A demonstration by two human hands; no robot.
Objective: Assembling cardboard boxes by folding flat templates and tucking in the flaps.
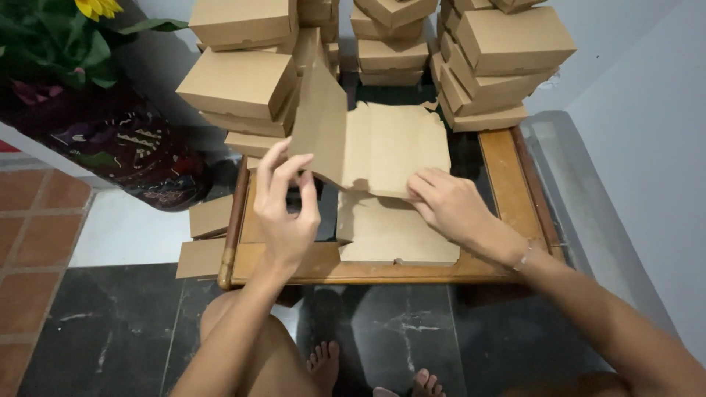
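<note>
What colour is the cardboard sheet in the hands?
Plain light brown, seen best in the head view: the flat unfolded cardboard sheet.

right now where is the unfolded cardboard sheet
The flat cardboard sheet is mid-frame in the head view, held between the left hand and right hand, above the wooden table.

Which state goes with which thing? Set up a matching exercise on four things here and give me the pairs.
Things:
1. flat cardboard sheet
2. folded boxes
3. left hand
4. sunflower

States:
a. stacked in piles at the back
b. lifting one flap upright
c. yellow, at the top left corner
d. half folded, over the wooden table

Pairs: 1-d, 2-a, 3-b, 4-c
</note>
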